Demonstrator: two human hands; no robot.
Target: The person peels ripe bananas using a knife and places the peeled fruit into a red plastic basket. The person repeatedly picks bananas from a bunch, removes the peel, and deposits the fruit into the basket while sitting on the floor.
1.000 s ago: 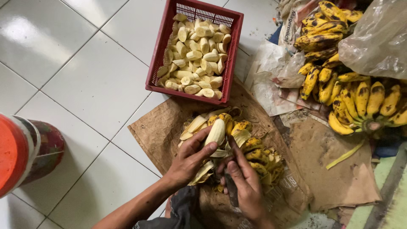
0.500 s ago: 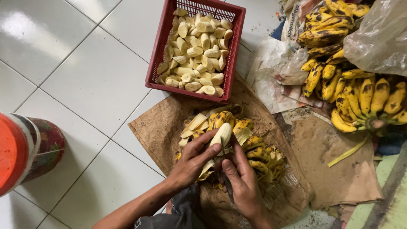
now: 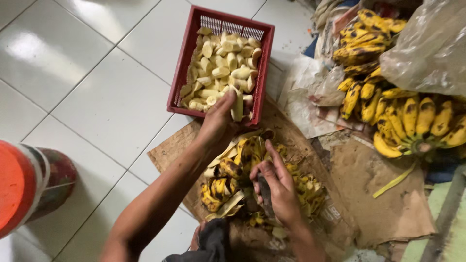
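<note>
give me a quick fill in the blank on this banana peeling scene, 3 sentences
The left hand holds a peeled pale banana over the ____ plastic basket.
The right hand rests on a pile of banana ____.
The pile lies on brown ____ on the white tiled floor.

Missing words: red; peels; cardboard

Floor of large glossy white tiles (image 3: 116, 97) across the left and centre of the frame, crossed by thin dark grout lines running diagonally. Soft glare from overhead light at upper left. Dim elsewhere, shadowed toward the right edge. Flattened brown cardboard (image 3: 388, 194) spread over the tiles at lower centre and lower right, creased and stained. Crumpled paper (image 3: 310, 97) right of centre. Clear plastic bag (image 3: 432, 48) at upper right. Orange-lidded container (image 3: 29, 189) at left edge, partly cut off. Pale green surface (image 3: 437, 233) at lower right corner.
</note>
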